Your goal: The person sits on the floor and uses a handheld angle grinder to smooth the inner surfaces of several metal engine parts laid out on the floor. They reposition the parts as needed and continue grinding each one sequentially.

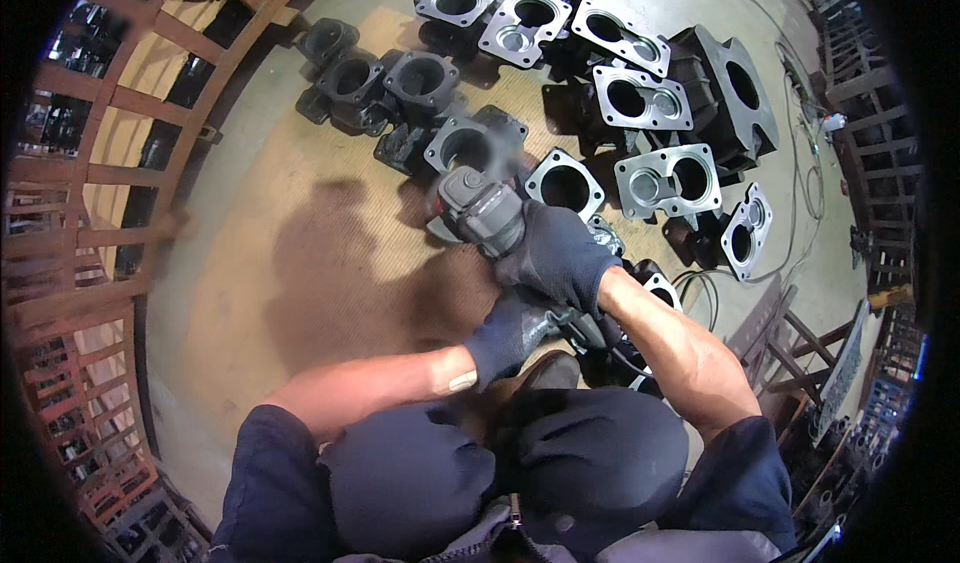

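Both of my hands wear dark gloves and are closed on an angle grinder [482,206]. My right hand [562,255] wraps round the body just behind the grinder's head. Lower down, my left hand [508,337] grips the rear part, near the cord. The head sits at the near edge of a grey metal casting [440,155] with a round bore and a flange with bolt holes. The grinder's disc is mostly hidden or blurred, so I cannot tell whether it touches the flange. Right of the head stands another casting [533,185] with a bright machined face.
Several grey castings [353,75] stand at the far left. More with machined faces [655,98] cluster at the far right beside a large block-shaped casting [742,88]. Tan ribbed sheeting [225,298] covers the floor. Cables [800,178] trail at right; wooden racks [150,108] line the left.
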`<state>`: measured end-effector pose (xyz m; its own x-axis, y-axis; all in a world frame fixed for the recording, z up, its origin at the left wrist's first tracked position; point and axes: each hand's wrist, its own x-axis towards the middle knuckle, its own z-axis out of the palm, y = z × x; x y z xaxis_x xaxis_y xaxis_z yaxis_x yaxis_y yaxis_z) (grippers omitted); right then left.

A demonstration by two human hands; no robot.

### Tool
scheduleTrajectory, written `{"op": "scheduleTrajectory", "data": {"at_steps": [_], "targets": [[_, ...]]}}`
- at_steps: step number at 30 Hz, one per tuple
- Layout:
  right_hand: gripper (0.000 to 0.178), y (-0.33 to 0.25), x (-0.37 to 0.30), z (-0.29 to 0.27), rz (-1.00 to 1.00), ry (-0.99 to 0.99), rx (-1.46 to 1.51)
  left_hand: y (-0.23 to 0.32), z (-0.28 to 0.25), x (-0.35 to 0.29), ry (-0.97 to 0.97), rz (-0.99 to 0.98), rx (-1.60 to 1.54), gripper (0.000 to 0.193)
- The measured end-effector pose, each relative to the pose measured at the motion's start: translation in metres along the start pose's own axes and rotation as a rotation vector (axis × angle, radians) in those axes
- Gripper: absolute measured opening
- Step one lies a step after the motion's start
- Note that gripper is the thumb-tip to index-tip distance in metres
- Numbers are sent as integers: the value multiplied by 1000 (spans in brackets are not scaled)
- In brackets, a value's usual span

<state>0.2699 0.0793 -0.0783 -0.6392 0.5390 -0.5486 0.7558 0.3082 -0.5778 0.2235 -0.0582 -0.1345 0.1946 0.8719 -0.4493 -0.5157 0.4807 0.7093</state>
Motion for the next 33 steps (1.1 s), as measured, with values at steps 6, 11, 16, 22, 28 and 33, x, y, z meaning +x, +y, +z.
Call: {"op": "scheduleTrajectory", "data": {"at_steps": [6,11,16,22,28,33], "targets": [[45,20,6,-42,-46,48,52,27,18,45,-21,-44,35,24],[46,40,33,-58,-5,40,2,32,6,78,-87,59,127,19],[41,53,37,-63,-6,86,51,49,10,85,-233,391,949,23],[46,43,15,-66,-22,65,-14,29,19,86,-279,358,888,17],[57,25,-7,-44,47,62,-117,18,24,56,-218,-403,-122,34],[51,8,-1,-57,43,183,-10,44,16,63,-269,100,635,26]]}}
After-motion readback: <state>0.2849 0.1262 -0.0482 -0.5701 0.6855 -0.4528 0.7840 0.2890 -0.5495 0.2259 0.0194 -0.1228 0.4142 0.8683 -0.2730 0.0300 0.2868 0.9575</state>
